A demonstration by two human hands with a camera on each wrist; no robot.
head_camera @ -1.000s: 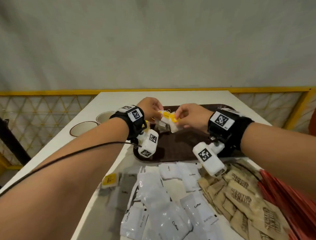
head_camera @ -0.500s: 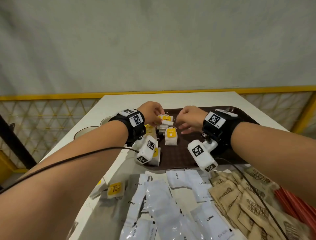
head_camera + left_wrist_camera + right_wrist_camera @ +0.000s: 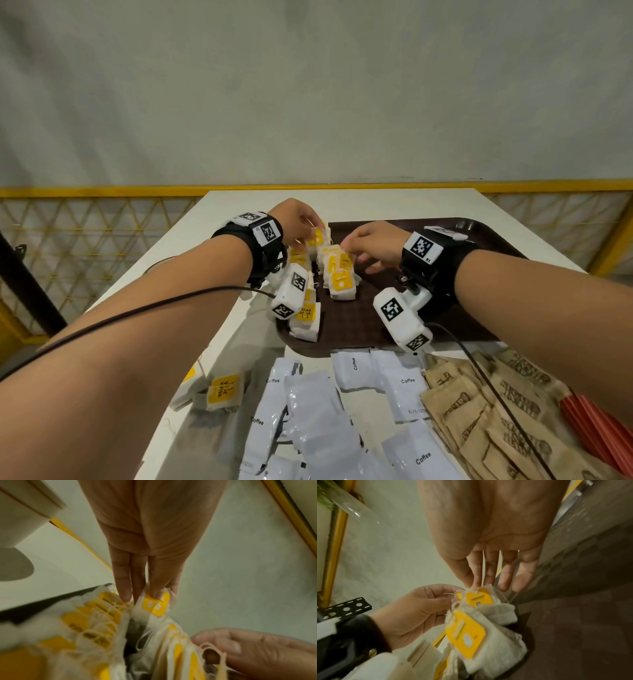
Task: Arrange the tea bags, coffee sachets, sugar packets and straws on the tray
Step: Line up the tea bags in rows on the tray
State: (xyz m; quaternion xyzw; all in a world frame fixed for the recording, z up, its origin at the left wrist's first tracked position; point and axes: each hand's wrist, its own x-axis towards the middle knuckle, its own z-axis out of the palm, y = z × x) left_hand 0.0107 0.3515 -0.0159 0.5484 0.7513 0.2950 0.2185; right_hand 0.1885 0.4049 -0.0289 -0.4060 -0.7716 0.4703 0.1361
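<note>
Tea bags with yellow tags clustered at the left end of the brown tray — some stacked, one more at the tray's near-left corner. Left hand pinches one tea bag by its tag, thumb against fingertips. Right hand pinches the top of another bag in the cluster, other fingers spread. Both hands nearly touching. Off tray on white worktop: two tea bags near left, white coffee sachets in front, brown sugar packets to their right, red straws at far right.
</note>
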